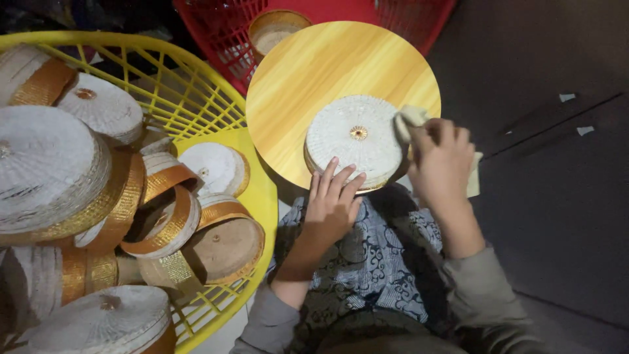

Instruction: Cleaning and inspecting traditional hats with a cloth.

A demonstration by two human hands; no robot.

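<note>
White round lid (354, 141) lies flat — gold stud (358, 133) facing up.

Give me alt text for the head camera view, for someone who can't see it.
A person's left hand steadies a round white woven lid with a gold centre stud on a round yellow wood-grain board, while the right hand presses a pale cloth to its edge. A yellow plastic basket of similar gold-banded lids sits left; a red plastic basket lies behind.

Dark grey smooth floor (544, 196) fills right side, small pale paper scraps (567, 98) scattered on it. Dim light. Yellow plastic lattice basket (196, 98) left; red plastic lattice basket (216, 33) at top edge.
</note>
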